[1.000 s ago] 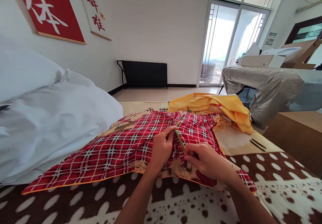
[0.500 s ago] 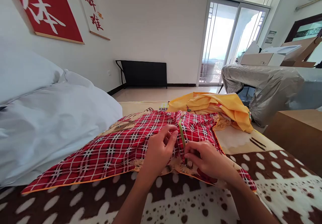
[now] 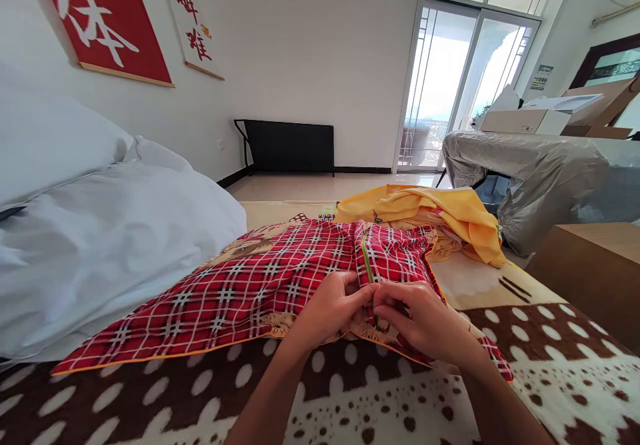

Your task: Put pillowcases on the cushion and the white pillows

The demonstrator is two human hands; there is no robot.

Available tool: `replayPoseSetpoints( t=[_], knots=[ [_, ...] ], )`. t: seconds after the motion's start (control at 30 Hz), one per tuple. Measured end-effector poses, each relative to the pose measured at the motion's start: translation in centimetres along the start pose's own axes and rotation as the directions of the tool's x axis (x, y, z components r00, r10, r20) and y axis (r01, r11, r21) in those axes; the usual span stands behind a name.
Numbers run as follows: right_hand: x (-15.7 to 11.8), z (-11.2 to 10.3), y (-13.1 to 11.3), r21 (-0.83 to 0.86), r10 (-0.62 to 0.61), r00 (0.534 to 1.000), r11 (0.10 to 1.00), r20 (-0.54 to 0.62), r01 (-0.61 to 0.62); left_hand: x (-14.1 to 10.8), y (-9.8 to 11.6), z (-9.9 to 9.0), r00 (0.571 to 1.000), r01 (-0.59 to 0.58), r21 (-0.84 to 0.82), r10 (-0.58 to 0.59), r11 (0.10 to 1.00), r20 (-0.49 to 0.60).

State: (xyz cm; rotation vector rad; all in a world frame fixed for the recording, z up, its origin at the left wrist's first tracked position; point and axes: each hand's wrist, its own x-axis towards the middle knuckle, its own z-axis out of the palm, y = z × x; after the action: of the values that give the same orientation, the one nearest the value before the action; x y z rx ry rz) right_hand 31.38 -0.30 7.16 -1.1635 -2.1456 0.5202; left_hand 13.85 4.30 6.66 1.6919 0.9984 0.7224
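A red plaid pillowcase (image 3: 235,292) with orange edging lies spread and wrinkled in front of me. A yellow-green zipper (image 3: 367,258) runs down its right part. At the zipper's near end, my right hand (image 3: 420,312) has thumb and forefinger pinched together on it; the pull itself is hidden. My left hand (image 3: 335,308) is closed on the fabric just left of the zipper, its thumb tip touching my right fingers. What lies under the left fingers is partly covered.
Beneath is a brown and cream patterned blanket (image 3: 200,398). White bedding (image 3: 165,205) is heaped at left, and a crumpled yellow cloth (image 3: 440,205) lies behind. At right stand a cardboard box (image 3: 595,278) and a plastic-covered table (image 3: 550,158) with boxes on top.
My left hand has moved right and down, from above the fabric to beside my right hand, and its fingers have closed. My right hand stays at the zipper's near end.
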Motion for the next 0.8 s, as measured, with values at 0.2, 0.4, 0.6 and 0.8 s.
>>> replayPoseSetpoints(
  t=[0.2,0.4,0.6,0.8],
  knots=[
    [0.1,0.1,0.0,-0.022,-0.011,1.0,1.0,-0.004,0.011,0.5,-0.1,0.5,0.992,-0.124,-0.137,0.122,0.983,-0.021],
    [0.6,0.9,1.0,-0.193,0.043,0.997,0.98,-0.063,-0.054,1.2,-0.7,0.7,0.948,-0.243,0.044,0.247,0.969,-0.202],
    [1.0,1.8,1.7,-0.356,0.034,0.995,0.932,-0.097,-0.067,1.8,-1.4,1.4,0.908,-0.273,0.089,0.287,0.958,-0.304],
    [1.2,2.1,1.5,-0.469,0.027,0.995,0.881,-0.1,-0.071,2.3,-1.9,1.8,0.891,-0.242,0.086,0.256,0.967,-0.376]
  ],
)
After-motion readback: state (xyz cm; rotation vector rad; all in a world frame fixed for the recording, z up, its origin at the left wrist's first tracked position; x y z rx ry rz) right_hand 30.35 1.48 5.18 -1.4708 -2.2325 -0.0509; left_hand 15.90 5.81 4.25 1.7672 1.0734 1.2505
